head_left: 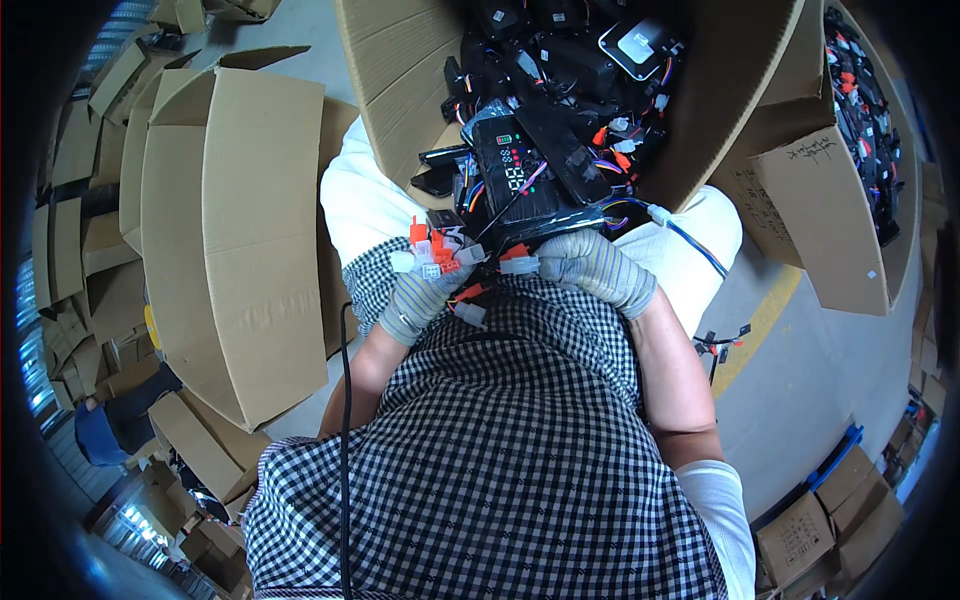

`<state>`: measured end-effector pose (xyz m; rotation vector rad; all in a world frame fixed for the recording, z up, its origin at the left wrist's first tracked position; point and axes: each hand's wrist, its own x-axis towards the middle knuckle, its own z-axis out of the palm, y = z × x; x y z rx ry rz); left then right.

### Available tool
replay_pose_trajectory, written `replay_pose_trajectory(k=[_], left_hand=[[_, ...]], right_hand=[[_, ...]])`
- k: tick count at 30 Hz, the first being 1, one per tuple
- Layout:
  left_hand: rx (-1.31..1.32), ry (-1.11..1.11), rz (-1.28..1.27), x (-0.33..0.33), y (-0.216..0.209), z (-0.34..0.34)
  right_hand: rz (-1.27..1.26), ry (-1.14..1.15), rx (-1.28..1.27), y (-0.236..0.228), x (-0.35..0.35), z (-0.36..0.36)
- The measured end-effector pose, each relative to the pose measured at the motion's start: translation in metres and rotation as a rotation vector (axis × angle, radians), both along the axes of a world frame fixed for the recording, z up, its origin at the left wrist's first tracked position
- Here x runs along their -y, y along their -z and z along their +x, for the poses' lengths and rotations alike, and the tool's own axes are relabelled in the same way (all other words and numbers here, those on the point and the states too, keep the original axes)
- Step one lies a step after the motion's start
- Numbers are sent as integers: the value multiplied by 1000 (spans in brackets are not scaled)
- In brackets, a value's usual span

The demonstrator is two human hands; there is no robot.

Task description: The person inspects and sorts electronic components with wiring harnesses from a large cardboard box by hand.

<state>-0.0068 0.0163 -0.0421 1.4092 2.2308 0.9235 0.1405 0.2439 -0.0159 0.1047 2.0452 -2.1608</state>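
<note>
Head view: white and orange connectors (437,254) are already gathered in the gloved left hand (416,302); a white connector (518,265) is apparently pinched by the right hand (595,268); beyond, many black units (575,75) seem unhandled in the carton (395,80).

Grey floor (800,370) right of right hand (600,271), yellow stripe (760,325) on it. Far left of left hand (412,306): piled brown boxes (66,240), bright blue light (42,388).

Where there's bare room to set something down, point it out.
Bare floor shows at right, between the yellow stripe, the parts-filled carton and the lower-right cartons. Crowded: the open box ahead, heaped with black devices, and the left side, packed with cartons.
</note>
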Motion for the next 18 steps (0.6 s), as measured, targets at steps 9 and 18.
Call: replay_pose_trajectory(k=[9,18], left_hand=[[-66,50,-1,3,9,-2],[937,-325,795,-74,-85,-57]], right_hand=[[18,37,35,3,4,5],[-530,655,126,-2,8,39]])
